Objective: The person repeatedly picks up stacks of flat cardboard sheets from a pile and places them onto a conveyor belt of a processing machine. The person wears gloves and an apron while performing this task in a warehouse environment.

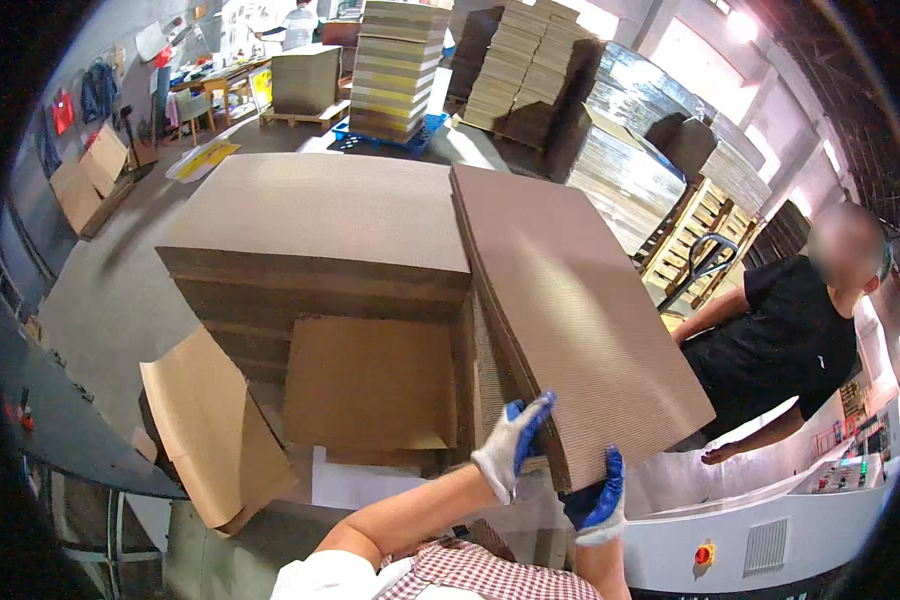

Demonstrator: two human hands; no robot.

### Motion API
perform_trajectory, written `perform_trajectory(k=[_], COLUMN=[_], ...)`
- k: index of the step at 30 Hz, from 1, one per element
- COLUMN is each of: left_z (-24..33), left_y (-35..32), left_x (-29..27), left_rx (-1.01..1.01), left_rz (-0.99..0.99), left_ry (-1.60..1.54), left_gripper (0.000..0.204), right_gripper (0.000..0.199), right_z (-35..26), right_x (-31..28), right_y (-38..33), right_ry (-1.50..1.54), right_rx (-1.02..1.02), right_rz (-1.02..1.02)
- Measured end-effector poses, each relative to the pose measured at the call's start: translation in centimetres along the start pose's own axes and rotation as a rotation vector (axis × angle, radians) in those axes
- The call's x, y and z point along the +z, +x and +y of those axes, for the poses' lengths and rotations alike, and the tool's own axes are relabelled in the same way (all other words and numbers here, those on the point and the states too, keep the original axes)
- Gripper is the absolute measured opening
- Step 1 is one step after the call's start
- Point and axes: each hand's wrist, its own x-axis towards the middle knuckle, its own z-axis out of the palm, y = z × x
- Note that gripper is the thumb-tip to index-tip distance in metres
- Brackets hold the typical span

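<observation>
A thick stack of brown corrugated cardboard sheets (pixel 590 330) reaches away from me, its near end tilted towards my body. My left hand (pixel 515 448), in a white and blue glove, is closed on the stack's left edge near the close corner. At the near edge my right hand (pixel 598 505), gloved alike, grips the same stack; some of its fingers are hidden below. Left of this stack stands a large pile of cardboard sheets (pixel 320 210). A smaller cardboard sheet (pixel 370 385) lies lower down in front of that pile.
A bent cardboard piece (pixel 205 430) leans at the left. On the right stands a person in black (pixel 785 335), beside a grey machine housing (pixel 660 550) with a red knob. Behind are tall cardboard stacks (pixel 395 70), wooden pallets (pixel 695 235) and a pallet-jack handle (pixel 710 255).
</observation>
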Motion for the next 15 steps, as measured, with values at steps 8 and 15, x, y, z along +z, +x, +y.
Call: perform_trajectory(k=[8,15], left_z=[10.1,13.4], left_y=[9.9,10.7], left_x=[-5.0,-6.5], left_rx=[0.068,0.091], left_rz=[-0.004,0.06], left_ry=[-0.3,-0.185], left_gripper=[0.038,0.054], right_gripper=[0.056,0.049], right_z=[-4.9,-7.7], right_x=[-7.7,-15.2], right_y=[-17.8,-19.6], right_ry=[-1.397,-0.275], right_rx=[-0.639,-0.245], right_rz=[0.477,0.686])
